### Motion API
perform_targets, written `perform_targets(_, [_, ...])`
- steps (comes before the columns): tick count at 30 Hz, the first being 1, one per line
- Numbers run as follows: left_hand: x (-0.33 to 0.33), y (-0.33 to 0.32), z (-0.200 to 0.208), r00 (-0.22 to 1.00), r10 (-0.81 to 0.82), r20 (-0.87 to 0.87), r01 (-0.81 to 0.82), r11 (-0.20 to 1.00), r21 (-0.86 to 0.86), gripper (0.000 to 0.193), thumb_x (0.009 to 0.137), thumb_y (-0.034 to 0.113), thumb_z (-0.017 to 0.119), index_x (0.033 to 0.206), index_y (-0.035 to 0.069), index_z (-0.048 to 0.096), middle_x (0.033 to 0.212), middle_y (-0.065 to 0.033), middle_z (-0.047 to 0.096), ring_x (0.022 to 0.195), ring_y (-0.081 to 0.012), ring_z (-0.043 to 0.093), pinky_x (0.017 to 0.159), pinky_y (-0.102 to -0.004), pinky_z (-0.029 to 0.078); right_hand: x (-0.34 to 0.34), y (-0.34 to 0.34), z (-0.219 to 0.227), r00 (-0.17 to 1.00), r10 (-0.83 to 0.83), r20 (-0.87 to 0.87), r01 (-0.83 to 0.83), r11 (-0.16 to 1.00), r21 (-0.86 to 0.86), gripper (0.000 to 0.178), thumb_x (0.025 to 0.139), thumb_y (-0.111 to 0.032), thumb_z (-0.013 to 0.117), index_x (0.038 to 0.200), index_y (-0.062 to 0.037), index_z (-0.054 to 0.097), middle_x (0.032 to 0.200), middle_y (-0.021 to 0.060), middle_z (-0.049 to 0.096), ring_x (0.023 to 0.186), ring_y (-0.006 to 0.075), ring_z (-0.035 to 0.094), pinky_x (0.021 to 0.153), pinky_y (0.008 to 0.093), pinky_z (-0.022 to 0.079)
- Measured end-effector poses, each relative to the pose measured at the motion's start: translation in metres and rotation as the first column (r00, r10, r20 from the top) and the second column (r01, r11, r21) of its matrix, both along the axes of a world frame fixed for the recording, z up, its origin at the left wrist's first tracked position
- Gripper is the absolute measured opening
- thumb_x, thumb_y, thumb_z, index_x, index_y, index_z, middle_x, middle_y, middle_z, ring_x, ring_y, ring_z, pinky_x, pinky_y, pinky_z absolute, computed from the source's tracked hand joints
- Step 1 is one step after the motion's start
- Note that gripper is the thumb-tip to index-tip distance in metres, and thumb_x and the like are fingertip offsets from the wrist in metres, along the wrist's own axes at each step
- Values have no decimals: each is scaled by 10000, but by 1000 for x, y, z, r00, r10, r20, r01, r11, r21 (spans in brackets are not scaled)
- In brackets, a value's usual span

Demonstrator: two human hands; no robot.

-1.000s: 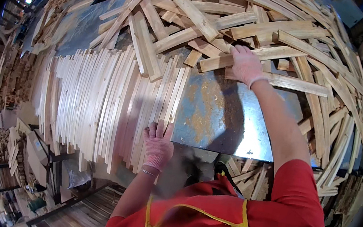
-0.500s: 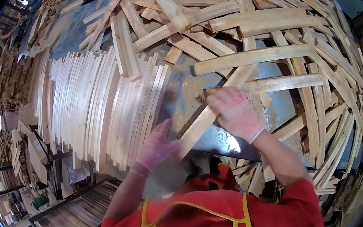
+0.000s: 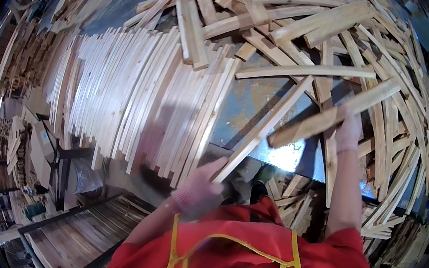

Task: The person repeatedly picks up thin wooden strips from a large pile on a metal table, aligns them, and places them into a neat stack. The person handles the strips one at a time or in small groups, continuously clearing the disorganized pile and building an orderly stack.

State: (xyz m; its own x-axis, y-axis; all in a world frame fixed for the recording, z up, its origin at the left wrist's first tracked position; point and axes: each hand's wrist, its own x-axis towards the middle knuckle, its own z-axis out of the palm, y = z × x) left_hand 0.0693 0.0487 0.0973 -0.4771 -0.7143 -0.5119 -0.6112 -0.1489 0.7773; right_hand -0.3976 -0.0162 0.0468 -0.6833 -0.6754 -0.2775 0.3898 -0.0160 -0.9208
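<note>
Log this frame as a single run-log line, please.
left hand: grips long wooden slat | right hand: grips thicker wooden slat | surroundings: neat row of slats, loose slat pile, blue metal table

Left hand [image 3: 201,185] gloved, low and close to the torso, fingers curled shut; forearm bent short. Right hand [image 3: 348,127] gloved, raised farther out, fingers closed, arm stretched nearly straight

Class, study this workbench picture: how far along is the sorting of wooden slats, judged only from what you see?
Done: a long row of aligned slats covers the table's left side. In hand: the left hand holds one slat by its near end, and the right hand holds up another slat. Left: a large jumbled pile of loose slats lies across the far and right side, so much remains.
</note>
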Motion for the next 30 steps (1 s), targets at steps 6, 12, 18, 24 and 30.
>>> perform_targets(6, [44,65,8,906,373,-199,-334,920,203,518,959,181,720,1446,35,621,1217,-184,732,1148,-229,709,988,-374,560,148,93,-83,960,278,-16,-263,924,276,361,995,-113,746,1313,-7,612,1127,114,718,999,227,708,904,377,598])
perform_targets(12, [8,39,-48,954,96,284,64,861,-504,803,827,233,794,1558,61,510,1373,-151,627,1249,-367,639,1078,-492,500,263,39,-82,714,699,-26,-576,609,544,512,866,-308,787,1205,52,654,884,172,713,827,269,677,781,417,568])
perform_targets(18, [-30,-12,-81,743,169,647,379,691,-616,813,811,331,784,1545,115,508,1402,-120,575,1322,-328,550,1119,-535,415,237,-33,-4,464,852,-241,-653,513,557,426,881,-283,780,1148,44,727,1039,232,752,936,294,739,804,435,576])
perform_targets(24, [-48,-52,-87,803,255,538,346,537,-770,647,826,217,712,1445,104,560,1381,-80,576,1352,-323,516,1126,-524,410,119,-133,-76,877,-73,474,-7,986,165,125,1000,-183,740,995,-101,647,945,18,622,846,171,604,742,377,549])
perform_targets(30, [-51,-63,-91,730,266,629,392,592,-705,518,915,137,590,1432,105,597,1494,-102,550,1412,-317,485,1165,-526,397,99,-30,-41,956,244,163,-263,959,107,378,985,-140,738,1338,-69,624,1151,47,704,1050,185,707,878,352,601])
